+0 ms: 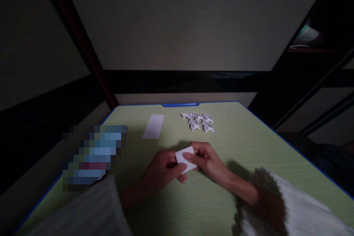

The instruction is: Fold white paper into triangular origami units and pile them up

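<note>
A small folded piece of white paper (189,163) is held above the table between both my hands. My left hand (166,167) pinches its lower left side, the thumb lying across the front. From the right, my right hand (206,159) grips the upper edge, thumb pressed on the paper's face. The fingers behind the paper are partly hidden. Beyond my hands, several folded white paper figures (207,126) with pointed ends sit in a cluster. Left of them a flat white paper sheet (153,126) lies on the tabletop.
The light green table (243,136) has a blue rim and a blue handle-like piece (180,105) at its far edge. A blurred-out bluish item (96,156) lies along the left side. Pale panels (177,22) stand behind the table, and a dark shelf (312,49) is at right.
</note>
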